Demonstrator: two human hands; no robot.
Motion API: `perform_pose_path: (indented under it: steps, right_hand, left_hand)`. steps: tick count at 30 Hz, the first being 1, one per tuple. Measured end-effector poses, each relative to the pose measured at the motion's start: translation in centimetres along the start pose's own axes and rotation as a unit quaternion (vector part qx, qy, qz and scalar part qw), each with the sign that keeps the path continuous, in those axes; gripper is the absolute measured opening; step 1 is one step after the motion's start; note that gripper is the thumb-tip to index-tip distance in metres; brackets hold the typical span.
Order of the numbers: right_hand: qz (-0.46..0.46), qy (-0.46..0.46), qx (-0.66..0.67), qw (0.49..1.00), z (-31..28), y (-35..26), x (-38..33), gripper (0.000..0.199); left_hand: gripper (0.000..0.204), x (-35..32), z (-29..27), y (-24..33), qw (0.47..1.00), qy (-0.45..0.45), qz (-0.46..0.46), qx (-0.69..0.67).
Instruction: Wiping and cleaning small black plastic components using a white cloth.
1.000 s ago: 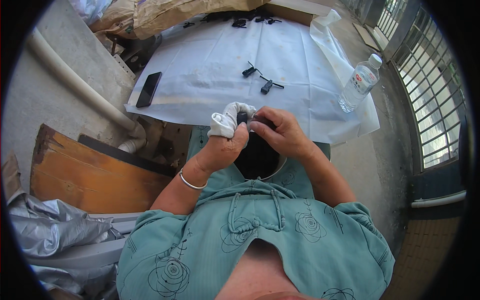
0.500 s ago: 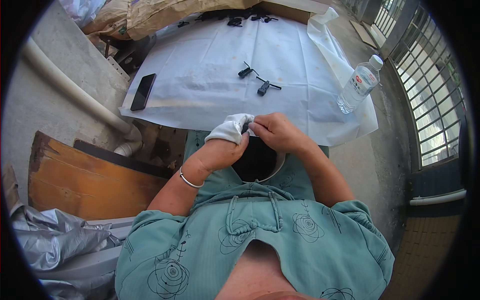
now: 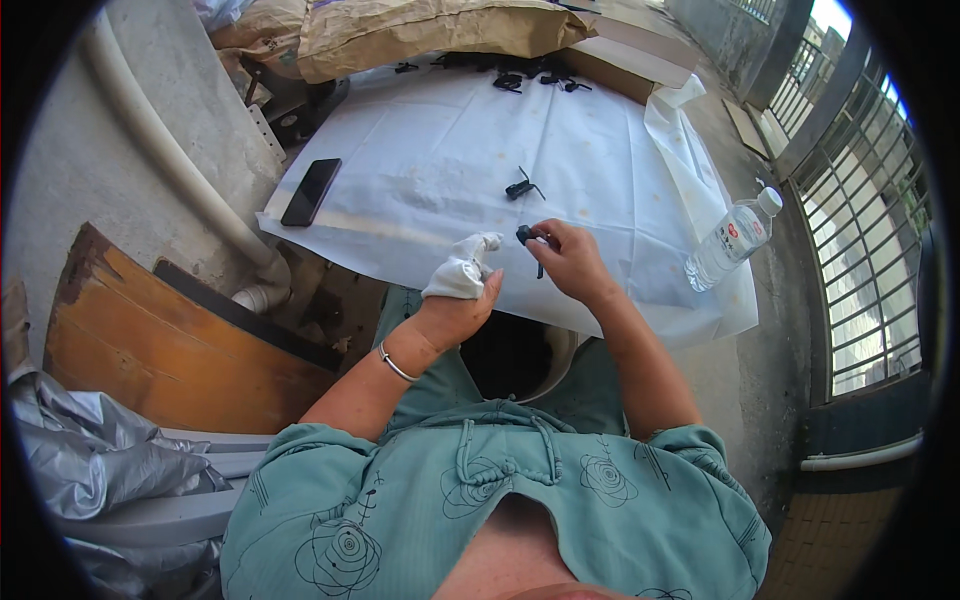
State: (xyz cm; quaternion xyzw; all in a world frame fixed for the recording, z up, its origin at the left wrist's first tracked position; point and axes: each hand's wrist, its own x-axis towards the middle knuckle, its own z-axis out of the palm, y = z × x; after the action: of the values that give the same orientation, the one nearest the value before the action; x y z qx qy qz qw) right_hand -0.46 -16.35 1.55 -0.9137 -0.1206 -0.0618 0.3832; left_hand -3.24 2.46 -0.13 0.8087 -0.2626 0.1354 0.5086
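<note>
Between the thumb and fingers of my right hand [image 3: 574, 262] is a small black plastic part [image 3: 525, 234], held just above the near edge of the white sheet. My left hand [image 3: 458, 308] is beside it, its fingers covered by white cloth [image 3: 462, 272]. Whether this is a glove or a wrapped rag I cannot make out; the bare thumb lies along it. Another black part [image 3: 519, 188] with thin arms rests on the sheet beyond my hands. Below them, between my knees, is a round container [image 3: 556, 368] with a pale rim and dark inside.
A white sheet [image 3: 420, 150] covers the table. A phone [image 3: 311, 192] lies at its left, a clear water bottle [image 3: 733, 240] at its right. Several black parts [image 3: 510, 82] lie at the far edge by brown paper [image 3: 430, 40] and a cardboard box [image 3: 630, 62].
My hands have moved apart. My right hand has gone forward over the sheet with a black part, while the cloth-covered left stays near the table's edge. The view has shifted slightly.
</note>
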Motion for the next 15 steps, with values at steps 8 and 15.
perform_pose_path:
  steps: [8, 15]
  right_hand:
    - [-0.046, 0.036, 0.163, 0.985, -0.5, -4.3, -3.8, 0.015]
    - [-0.278, 0.102, 0.07, 0.953, -0.6, -6.3, -5.2, 0.011]
  left_hand:
    - [0.028, 0.3, -0.6, 2.4, 0.983, -0.068, -0.092, -0.143]
    - [0.024, 0.2, -1.0, 3.5, 0.918, -0.048, -0.16, -0.36]
